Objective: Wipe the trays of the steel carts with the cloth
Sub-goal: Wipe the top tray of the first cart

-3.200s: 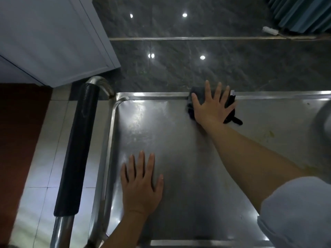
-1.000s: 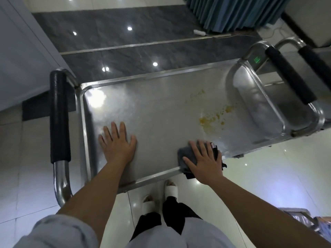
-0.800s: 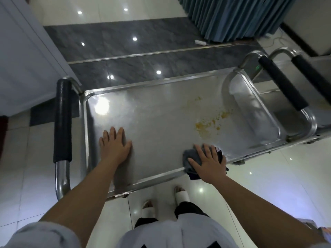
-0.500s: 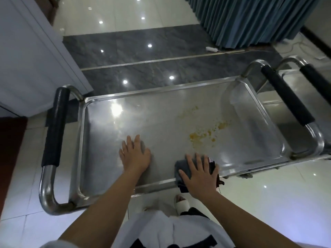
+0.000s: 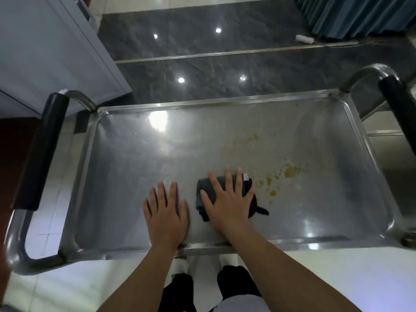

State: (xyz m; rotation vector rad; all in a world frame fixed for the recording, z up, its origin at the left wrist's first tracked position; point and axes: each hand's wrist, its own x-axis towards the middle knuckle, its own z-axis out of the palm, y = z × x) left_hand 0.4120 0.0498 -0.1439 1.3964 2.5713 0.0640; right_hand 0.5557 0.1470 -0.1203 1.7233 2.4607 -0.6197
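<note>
The right hand [image 5: 227,199] is pressed flat, fingers spread wide, on one dark folded cloth [image 5: 203,194] near the front edge of the steel tray [image 5: 126,176]. The left hand [image 5: 165,215], also flat with straight fingers and holding nothing, is laid on the bare tray just beside the cloth. Yellow stains [image 5: 290,172] are scattered on the tray toward its right edge. Two black-padded cart handles [image 5: 42,152] are seen, one at each end.
</note>
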